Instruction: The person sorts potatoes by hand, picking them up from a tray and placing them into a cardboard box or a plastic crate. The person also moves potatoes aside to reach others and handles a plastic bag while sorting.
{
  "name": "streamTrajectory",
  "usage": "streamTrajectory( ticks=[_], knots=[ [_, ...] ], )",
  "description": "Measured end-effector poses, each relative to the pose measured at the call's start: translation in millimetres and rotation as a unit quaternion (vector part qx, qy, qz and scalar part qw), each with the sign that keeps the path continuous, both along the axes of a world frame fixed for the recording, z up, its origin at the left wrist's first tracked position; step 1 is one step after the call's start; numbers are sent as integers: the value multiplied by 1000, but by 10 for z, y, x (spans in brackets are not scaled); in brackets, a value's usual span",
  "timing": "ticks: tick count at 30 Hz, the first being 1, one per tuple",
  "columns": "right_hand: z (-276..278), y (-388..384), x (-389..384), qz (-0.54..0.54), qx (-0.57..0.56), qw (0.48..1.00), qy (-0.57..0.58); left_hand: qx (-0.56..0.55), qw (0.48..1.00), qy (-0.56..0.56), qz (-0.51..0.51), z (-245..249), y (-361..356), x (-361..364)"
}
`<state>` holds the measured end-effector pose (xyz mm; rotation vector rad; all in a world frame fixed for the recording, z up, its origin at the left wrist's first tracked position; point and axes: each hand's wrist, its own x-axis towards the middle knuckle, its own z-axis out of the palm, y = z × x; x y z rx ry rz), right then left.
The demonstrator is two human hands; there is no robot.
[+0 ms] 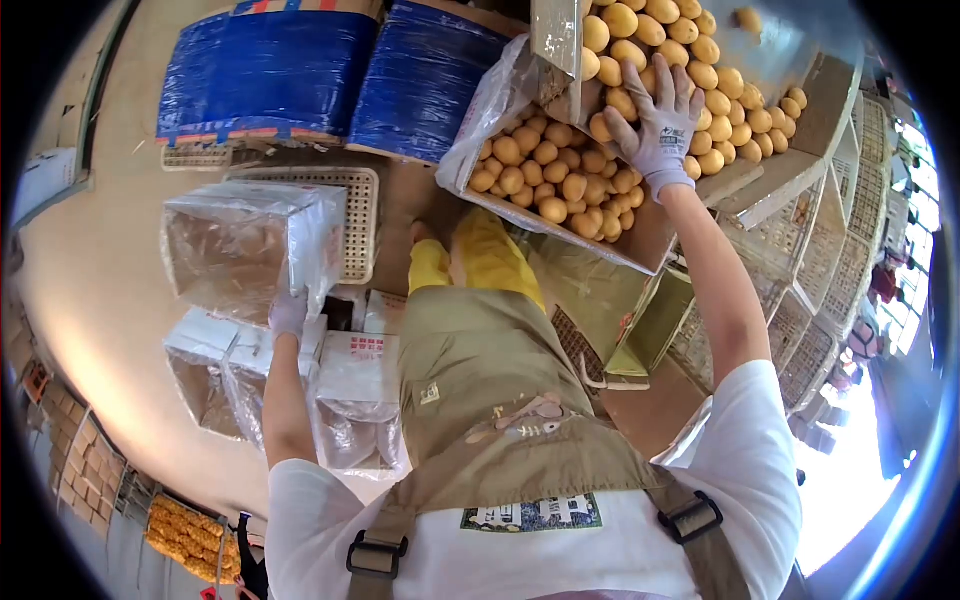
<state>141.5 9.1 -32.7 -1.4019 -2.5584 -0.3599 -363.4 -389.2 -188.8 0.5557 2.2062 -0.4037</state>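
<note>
Gloved left hand (288, 312) touches a plastic-covered box (310, 240), arm reaching forward, its grip impossible to tell; nearby, a carton (355, 380) bears red lettering too small to read. Farther out, the right hand (655, 118), its glove print (672, 135) equally illegible, spreads wide, palm down on fruit (735, 125) heaped above a filled box (655, 232), arm extended. Blue-wrapped stacks (270, 75) stand beyond.

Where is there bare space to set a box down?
Bare floor lies left of the plastic-covered cartons and blue-wrapped stacks. A smaller bare grey surface lies beyond the piled fruit. It's crowded around the right hand and filled carton.
</note>
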Motion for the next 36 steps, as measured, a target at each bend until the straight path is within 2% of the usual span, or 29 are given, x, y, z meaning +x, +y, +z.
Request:
streamTrajectory(
  ticks=[2,4,6,10,11,13,15,19,24,27,30,34,36],
  knots=[
    [30,-21,7,-9,-14,1000,-15,42,998,3,-36,511,7,17],
    [67,-18,3,-15,-17,1000,-21,112,991,-67,-9,334,-438,-305],
    [132,-36,-1,-33,-34,998,-48,156,980,-120,27,1119,-271,-38],
    [314,-103,-84,-85,-78,985,-124,148,981,-124,28,1570,-567,216],
    [313,-101,-83,-84,-76,987,-116,149,983,-102,-9,1797,-524,364],
    [291,-124,-57,-79,-76,989,-103,193,972,-114,75,1962,-620,505],
    [282,-119,-42,-74,-73,990,-93,196,966,-102,131,1981,-712,525],
    [300,-122,-42,-68,-69,992,-83,219,958,-107,149,1995,-821,528],
    [293,-117,-29,-56,-64,995,-54,263,941,-127,172,1954,-649,597],
    [305,-121,-35,-50,-61,996,-40,257,944,-119,170,2100,-346,768],
    [353,-118,-59,-54,-71,995,-51,232,960,-100,125,2090,-58,920],
    [392,-117,-72,-59,-93,992,-60,200,977,-72,3,2311,526,1319],
    [382,-101,-67,-60,-102,991,-57,209,976,-54,-36,2118,733,1546]
  ],
)
